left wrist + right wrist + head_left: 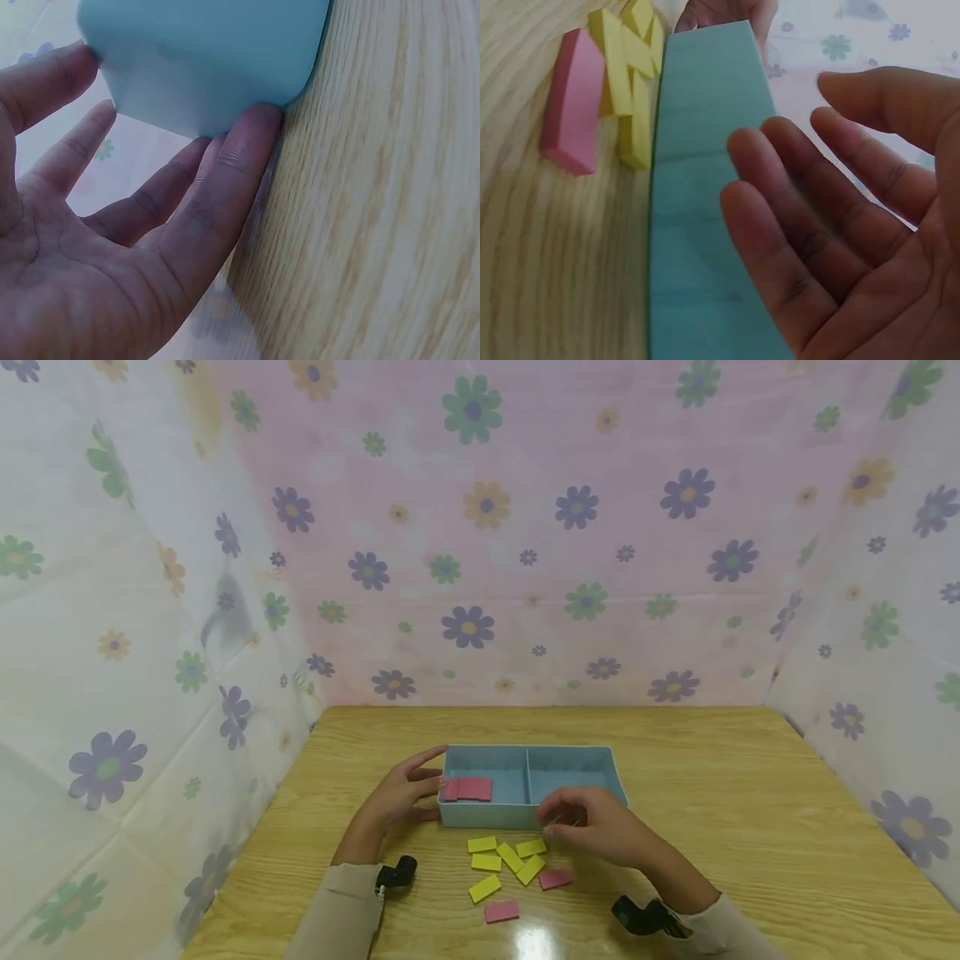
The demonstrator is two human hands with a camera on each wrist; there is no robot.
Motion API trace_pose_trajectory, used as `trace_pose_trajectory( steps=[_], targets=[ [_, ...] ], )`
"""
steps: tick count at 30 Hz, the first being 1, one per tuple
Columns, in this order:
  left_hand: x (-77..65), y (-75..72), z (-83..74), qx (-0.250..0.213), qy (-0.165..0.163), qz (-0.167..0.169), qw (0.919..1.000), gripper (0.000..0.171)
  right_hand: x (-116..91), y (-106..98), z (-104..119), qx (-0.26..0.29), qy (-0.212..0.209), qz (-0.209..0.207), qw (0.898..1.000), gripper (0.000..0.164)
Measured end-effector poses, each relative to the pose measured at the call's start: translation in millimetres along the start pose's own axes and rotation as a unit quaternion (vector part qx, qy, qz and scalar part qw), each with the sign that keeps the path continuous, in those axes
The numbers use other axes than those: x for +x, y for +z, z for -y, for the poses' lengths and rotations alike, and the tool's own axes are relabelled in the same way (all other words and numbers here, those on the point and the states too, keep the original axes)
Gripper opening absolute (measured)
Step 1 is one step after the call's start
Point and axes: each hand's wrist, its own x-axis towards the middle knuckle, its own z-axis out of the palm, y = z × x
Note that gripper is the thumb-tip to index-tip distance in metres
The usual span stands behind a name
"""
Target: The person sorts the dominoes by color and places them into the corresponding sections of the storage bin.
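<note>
A light blue box (480, 816) with two compartments stands on the table. Pink blocks (472, 789) lie side by side at the left end of its left compartment. My left hand (401, 797) rests its spread, fairly straight fingertips against the box's left end; in the left wrist view those fingertips (251, 124) touch the edges of the end wall. My right hand (596, 822) hovers at the front wall near the right compartment, fingers loosely bent and nothing in them. In front of the box lie several yellow blocks (485, 888) and two pink blocks (501, 911).
The wooden table (712, 802) reaches back to a flowered cloth (532, 593), which also hangs along both sides. A divider (528, 775) splits the box, and the bottom of its right compartment (573, 781) shows bare. Each wrist wears a dark camera (645, 916).
</note>
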Motion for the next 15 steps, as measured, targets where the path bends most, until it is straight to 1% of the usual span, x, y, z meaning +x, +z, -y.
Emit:
trace_pose_trajectory(
  steps=[6, 15],
  targets=[
    [0.4, 0.5, -0.4, 0.001, -0.001, -0.001, 1.0, 0.058, -3.8, 1.2, -6.1, -0.022, 0.006, 0.041, 0.999, 0.021],
    [-1.3, 0.9, -1.5, 0.004, -0.004, 0.001, 1.0, 0.058, -6.4, 5.6, -13.2, -0.038, 0.04, 0.066, 0.996, 0.028]
  ],
)
